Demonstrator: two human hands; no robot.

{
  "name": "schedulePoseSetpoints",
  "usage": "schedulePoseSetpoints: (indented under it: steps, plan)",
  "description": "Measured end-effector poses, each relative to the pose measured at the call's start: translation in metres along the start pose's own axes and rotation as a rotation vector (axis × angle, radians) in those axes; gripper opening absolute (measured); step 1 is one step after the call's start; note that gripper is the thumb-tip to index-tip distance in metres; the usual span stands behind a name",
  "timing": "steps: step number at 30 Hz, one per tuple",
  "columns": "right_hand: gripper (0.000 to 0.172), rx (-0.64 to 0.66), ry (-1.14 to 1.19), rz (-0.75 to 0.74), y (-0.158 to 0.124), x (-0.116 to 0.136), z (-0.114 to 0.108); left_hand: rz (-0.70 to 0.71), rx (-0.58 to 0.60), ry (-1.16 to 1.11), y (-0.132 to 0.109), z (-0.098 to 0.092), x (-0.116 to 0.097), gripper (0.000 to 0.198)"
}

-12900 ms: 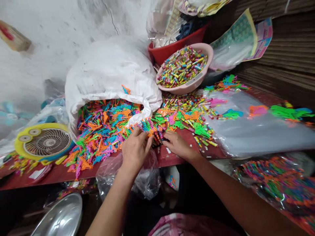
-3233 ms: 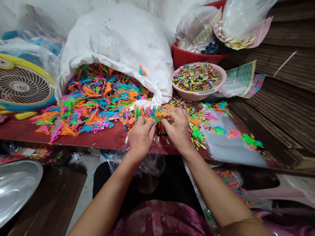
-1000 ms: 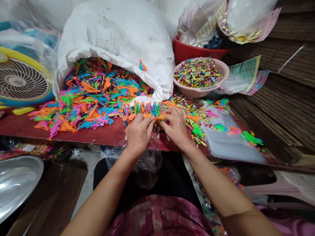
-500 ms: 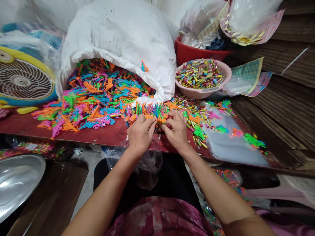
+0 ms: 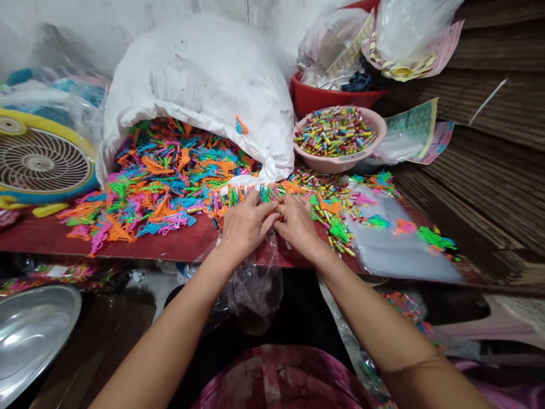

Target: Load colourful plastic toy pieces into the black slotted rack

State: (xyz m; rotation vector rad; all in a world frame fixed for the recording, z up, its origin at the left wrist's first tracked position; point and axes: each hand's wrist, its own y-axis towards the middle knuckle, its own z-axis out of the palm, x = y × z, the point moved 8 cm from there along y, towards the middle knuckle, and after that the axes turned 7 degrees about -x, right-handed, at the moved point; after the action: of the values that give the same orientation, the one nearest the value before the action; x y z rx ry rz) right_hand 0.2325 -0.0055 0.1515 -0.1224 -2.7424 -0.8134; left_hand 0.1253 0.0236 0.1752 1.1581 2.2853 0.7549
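Observation:
My left hand (image 5: 246,224) and my right hand (image 5: 298,224) meet at the front edge of the red table (image 5: 187,241). The fingers of both are bent and pinched together, thumbs nearly touching; whatever lies between them is hidden. Just beyond the fingertips stands a packed row of small plastic toy pieces (image 5: 269,192) in green, orange, blue and pink. A loose heap of pistol-shaped plastic toys (image 5: 170,170) spills from a white sack (image 5: 204,74) to the left. Small striped tubes (image 5: 319,180) lie scattered right of my hands. A clear plastic bag (image 5: 255,289) hangs below them over my lap.
A pink bowl (image 5: 381,133) full of striped tubes stands at the back right, before a red basin (image 5: 309,96). Flat clear bags (image 5: 378,250) lie on the right. At the left are a yellow and blue fan (image 5: 42,162) and, lower down, a metal basin (image 5: 38,329).
My hands have come closer together, and the right fingers have moved left over the row's middle, covering more of it. The view has shifted slightly.

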Motion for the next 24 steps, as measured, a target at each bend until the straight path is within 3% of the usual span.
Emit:
schedulePoseSetpoints:
  steps: [4,6,8,10,12,16,21,24]
  plan:
    - [0.015,-0.049,0.083,-0.101,-0.007,0.006,-0.013,0.008,0.048,0.065,0.006,0.006,0.0,0.025]
    - [0.02,-0.139,0.174,-0.106,-0.013,0.001,-0.026,0.033,0.07,0.089,0.008,0.007,0.001,0.027]
    - [0.025,-0.278,0.259,0.011,-0.023,-0.021,-0.034,0.059,0.088,0.114,0.01,0.008,0.002,0.028]
    - [0.028,-0.337,0.334,0.194,-0.035,-0.05,-0.024,0.093,0.097,0.139,0.013,0.009,0.003,0.029]
    - [0.031,-0.235,0.383,0.298,-0.046,-0.072,0.004,0.125,0.102,0.155,0.016,0.011,0.002,0.028]
    - [0.038,-0.005,0.251,0.245,-0.051,-0.081,0.048,0.133,0.137,0.162,0.02,0.011,0.002,0.028]
    - [0.016,0.096,0.103,0.183,-0.04,-0.078,0.059,0.205,0.251,0.19,0.027,0.014,-0.002,0.023]
    - [0.013,0.112,0.109,0.174,-0.037,-0.078,0.06,0.275,0.284,0.214,0.033,0.018,-0.004,0.02]
